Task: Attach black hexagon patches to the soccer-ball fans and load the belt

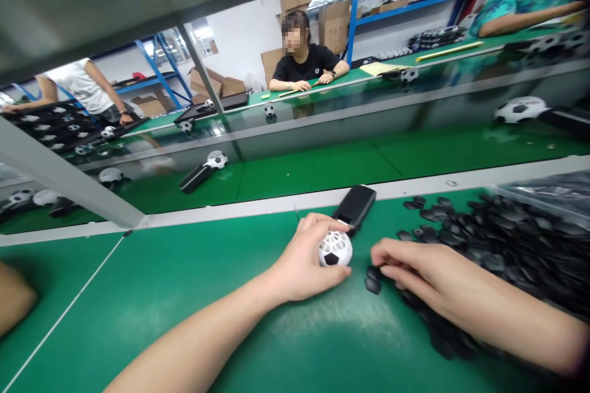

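My left hand is curled round a small white soccer ball shell with an open lattice top and a black pentagon on its near side. A black handle-like piece lies just behind the ball, and I cannot tell whether the two are joined. To the right, my right hand has its thumb and fingertips together at a small black pentagon piece. Another black pentagon piece lies just in front of it on the green table. The right forearm reaches across a big heap of black pieces.
Beyond the metal edge rail, a green conveyor belt carries ball-and-handle units. A grey post rises at left. A clear plastic bag lies by the heap. Across the line sits a person in black; other people are at both sides.
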Demonstrator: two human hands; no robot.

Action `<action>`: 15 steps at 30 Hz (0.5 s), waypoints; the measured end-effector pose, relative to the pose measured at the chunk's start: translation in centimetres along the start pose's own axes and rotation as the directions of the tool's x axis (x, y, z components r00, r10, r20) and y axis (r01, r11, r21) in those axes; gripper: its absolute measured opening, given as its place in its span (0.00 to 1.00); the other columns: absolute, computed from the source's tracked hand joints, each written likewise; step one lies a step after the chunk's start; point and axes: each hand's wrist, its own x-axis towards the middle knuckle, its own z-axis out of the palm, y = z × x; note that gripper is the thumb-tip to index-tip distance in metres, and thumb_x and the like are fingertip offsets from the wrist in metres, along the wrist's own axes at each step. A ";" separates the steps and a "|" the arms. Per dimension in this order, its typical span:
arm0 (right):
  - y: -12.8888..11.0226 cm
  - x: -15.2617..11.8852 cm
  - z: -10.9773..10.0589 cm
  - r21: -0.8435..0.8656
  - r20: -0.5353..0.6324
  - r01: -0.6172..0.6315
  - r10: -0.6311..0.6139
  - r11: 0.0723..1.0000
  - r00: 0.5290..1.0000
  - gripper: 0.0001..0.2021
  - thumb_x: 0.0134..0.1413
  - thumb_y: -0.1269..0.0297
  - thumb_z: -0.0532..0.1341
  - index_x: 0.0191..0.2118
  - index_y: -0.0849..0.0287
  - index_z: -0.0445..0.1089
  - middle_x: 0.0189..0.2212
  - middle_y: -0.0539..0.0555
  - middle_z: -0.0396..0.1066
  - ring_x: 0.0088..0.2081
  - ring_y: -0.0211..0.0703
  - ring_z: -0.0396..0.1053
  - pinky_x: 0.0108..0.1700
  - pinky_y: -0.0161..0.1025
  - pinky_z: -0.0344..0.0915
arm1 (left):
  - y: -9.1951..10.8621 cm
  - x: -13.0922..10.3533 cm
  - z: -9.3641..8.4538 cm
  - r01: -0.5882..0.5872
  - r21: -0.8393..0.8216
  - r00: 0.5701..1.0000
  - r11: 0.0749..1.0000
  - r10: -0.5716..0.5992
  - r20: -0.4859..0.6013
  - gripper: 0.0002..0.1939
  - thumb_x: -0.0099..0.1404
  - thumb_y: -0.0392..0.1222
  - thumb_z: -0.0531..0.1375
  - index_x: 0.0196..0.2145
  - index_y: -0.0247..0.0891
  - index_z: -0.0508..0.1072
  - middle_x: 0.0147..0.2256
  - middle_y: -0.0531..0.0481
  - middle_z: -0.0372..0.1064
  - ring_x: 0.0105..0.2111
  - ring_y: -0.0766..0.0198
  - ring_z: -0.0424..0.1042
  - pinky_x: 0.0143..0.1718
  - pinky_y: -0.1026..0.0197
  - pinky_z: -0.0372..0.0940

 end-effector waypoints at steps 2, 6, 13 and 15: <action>-0.6 0.2 -0.1 0.047 0.041 0.005 -0.007 0.999 0.999 0.08 0.57 0.64 0.52 0.33 0.51 0.68 0.26 0.49 0.69 0.25 0.40 0.66 0.27 0.35 0.61 | 0.1 0.0 0.0 0.018 -0.059 1.000 0.998 -0.017 0.018 0.25 0.48 0.32 0.64 0.45 0.41 0.65 0.46 0.46 0.58 0.49 0.56 0.60 0.53 0.50 0.55; -0.6 0.4 0.1 0.165 0.091 -0.059 0.044 0.984 0.995 0.09 0.58 0.60 0.53 0.40 0.52 0.68 0.32 0.50 0.70 0.28 0.39 0.68 0.31 0.34 0.65 | 0.2 0.1 -0.1 -0.010 -0.124 0.998 0.992 0.018 0.059 0.26 0.46 0.32 0.66 0.44 0.40 0.66 0.45 0.46 0.58 0.48 0.57 0.61 0.53 0.52 0.55; -0.5 0.1 0.1 -0.007 -0.068 0.114 -0.114 0.993 0.991 0.08 0.56 0.60 0.55 0.33 0.52 0.72 0.35 0.53 0.69 0.38 0.47 0.67 0.40 0.41 0.64 | -0.7 0.4 -0.3 -0.075 -0.139 0.992 0.987 0.088 0.089 0.27 0.45 0.32 0.67 0.44 0.39 0.66 0.45 0.45 0.60 0.49 0.57 0.62 0.53 0.53 0.56; -0.1 -0.2 0.3 -0.042 -0.095 0.147 -0.151 0.988 0.984 0.09 0.57 0.58 0.55 0.33 0.51 0.71 0.35 0.54 0.69 0.39 0.48 0.67 0.40 0.41 0.64 | -0.4 0.3 -0.1 -0.124 -0.110 0.987 0.986 0.134 0.086 0.27 0.45 0.33 0.67 0.45 0.40 0.67 0.46 0.46 0.61 0.49 0.56 0.62 0.53 0.53 0.57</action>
